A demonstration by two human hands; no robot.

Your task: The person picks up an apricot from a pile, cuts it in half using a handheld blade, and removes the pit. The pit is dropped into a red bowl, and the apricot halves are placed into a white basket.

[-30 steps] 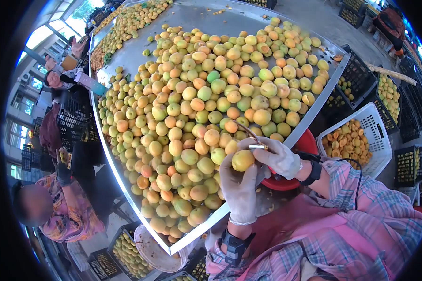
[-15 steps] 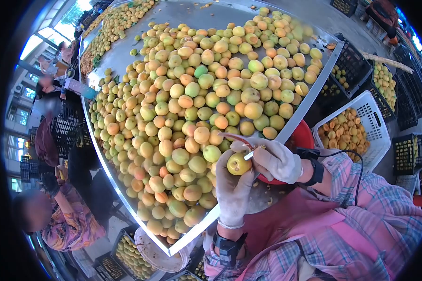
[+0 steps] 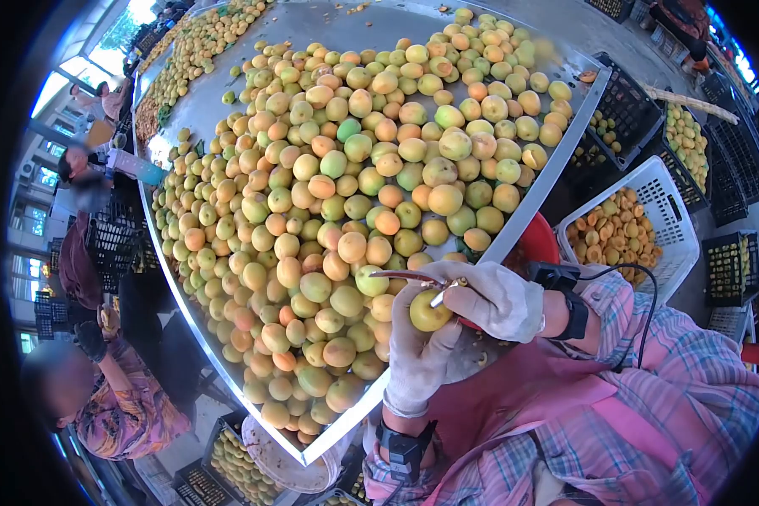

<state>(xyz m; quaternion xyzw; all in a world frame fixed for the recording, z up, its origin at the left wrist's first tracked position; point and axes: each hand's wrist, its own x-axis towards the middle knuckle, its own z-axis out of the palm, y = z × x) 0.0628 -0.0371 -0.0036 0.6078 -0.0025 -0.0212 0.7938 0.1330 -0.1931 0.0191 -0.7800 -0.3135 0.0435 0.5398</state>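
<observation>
My left hand (image 3: 417, 354), in a pale glove, is wrapped round a yellow-green apricot (image 3: 430, 314). My right hand (image 3: 499, 299), gloved too, grips a small knife (image 3: 401, 275) with a curved, reddish-brown part that sticks out to the left above the apricot. A short pale, shiny end of the knife meets the top of the fruit; whether it has cut in is hard to tell. Both hands are over the near edge of a metal table (image 3: 548, 181), beside a wide heap of apricots (image 3: 346, 202) in green, yellow and orange.
A white crate (image 3: 679, 223) of opened apricots stands to the right, with a red basin (image 3: 541, 240) between it and the table. Black crates (image 3: 624, 105) stand beyond. A white bucket (image 3: 291, 464) is below the table corner. Across the left edge, another person (image 3: 126, 388) works.
The knife has turned to lie flatter, its curved part reaching farther left, and my right fingers have closed in over the apricot. The whole view has shifted slightly.
</observation>
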